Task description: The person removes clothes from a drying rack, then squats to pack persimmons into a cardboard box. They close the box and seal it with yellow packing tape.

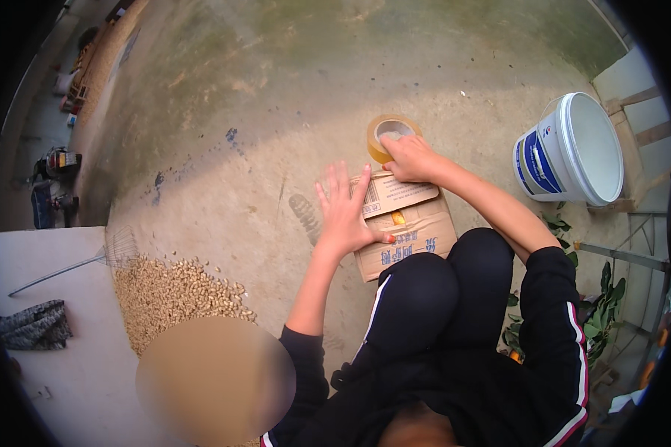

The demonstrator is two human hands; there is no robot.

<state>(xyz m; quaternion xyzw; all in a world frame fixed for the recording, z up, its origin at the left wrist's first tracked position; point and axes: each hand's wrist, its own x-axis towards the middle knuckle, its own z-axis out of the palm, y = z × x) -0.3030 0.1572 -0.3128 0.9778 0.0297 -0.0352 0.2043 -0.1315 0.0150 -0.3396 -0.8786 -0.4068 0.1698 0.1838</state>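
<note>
A cardboard box (419, 215) with printed writing lies on the floor in front of my knees, its upper flap folded over and an orange thing showing through a gap. My left hand (344, 218) rests on the box's left side, fingers spread, thumb on the top. With my right hand (411, 156) I grip a roll of yellowish packing tape (376, 150) at the far edge of the box, fingers around its ring. Whether a strip of tape runs from the roll to the box cannot be told.
At the right stands a white plastic bucket (553, 151) by a wooden frame (629, 151). Leafy branches (604, 318) lie near a metal rail. A heap of peanuts (173, 290) spreads at the left beside a wire rake (117, 251). A blurred round area covers the lower left.
</note>
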